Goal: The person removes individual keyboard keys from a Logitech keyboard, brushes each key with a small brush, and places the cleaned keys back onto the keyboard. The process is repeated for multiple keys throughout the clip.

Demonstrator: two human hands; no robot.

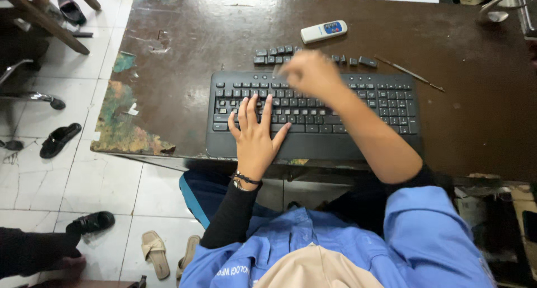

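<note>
Left hand (256,132) lay flat, fingers spread, on the black keyboard (313,115) at table (475,114) centre. Right hand (311,74) was blurred at the keyboard's 12 o'clock edge; grip unclear. Loose keys (274,55) sat just beyond, remote (324,31) further toward 12.

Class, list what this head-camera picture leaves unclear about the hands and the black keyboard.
- Right hand: motion-blurred; whether it grips anything cannot be told.
- Black keyboard: middle keys hidden beneath left hand and right forearm.
- Loose black keycaps: some hidden behind the blurred hand.
- Key markings: too small.
</note>
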